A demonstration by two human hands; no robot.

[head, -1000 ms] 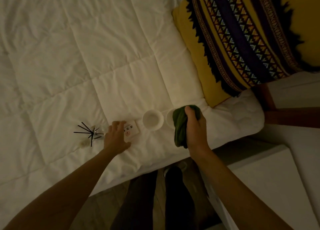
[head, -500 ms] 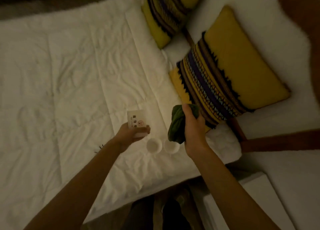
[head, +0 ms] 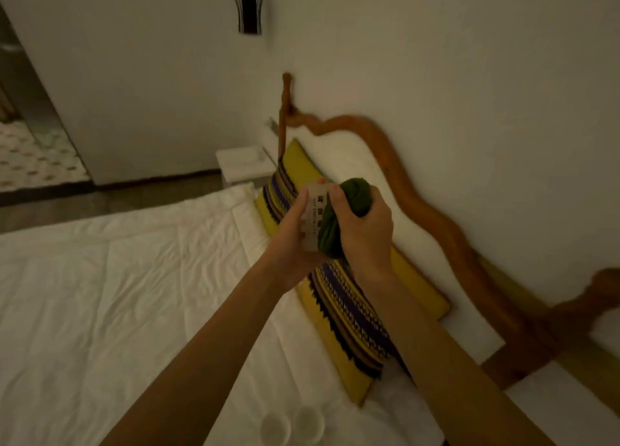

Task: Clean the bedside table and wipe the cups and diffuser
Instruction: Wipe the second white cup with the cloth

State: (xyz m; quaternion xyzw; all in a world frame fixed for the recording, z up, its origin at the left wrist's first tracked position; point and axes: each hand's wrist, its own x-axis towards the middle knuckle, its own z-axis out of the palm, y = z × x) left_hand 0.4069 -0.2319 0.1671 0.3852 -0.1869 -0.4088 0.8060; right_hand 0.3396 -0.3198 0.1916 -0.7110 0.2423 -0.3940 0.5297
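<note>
Gripped in the left hand (head: 295, 237), a small printed card (head: 313, 222) meets the green cloth (head: 349, 210) bunched in the right hand (head: 364, 231). Two cups (head: 292, 427) sit near on the white bed (head: 134, 311).

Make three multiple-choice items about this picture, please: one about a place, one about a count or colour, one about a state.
1. Where are the two cups?
A. on the white bedding, below the arms
B. on the far bedside table
C. in the left hand

2. What colour is the cloth?
A. white
B. dark green
C. red

3. What is the left hand doing?
A. lying flat on the bedding
B. hanging idle
C. holding a small clear sign with print

Answers:
1 A: both cups stand side by side on the bedding at the lower edge.
2 B: the bunched cloth in the right hand is dark green.
3 C: its fingers are curled round the sign, with the cloth pressed against it.
</note>
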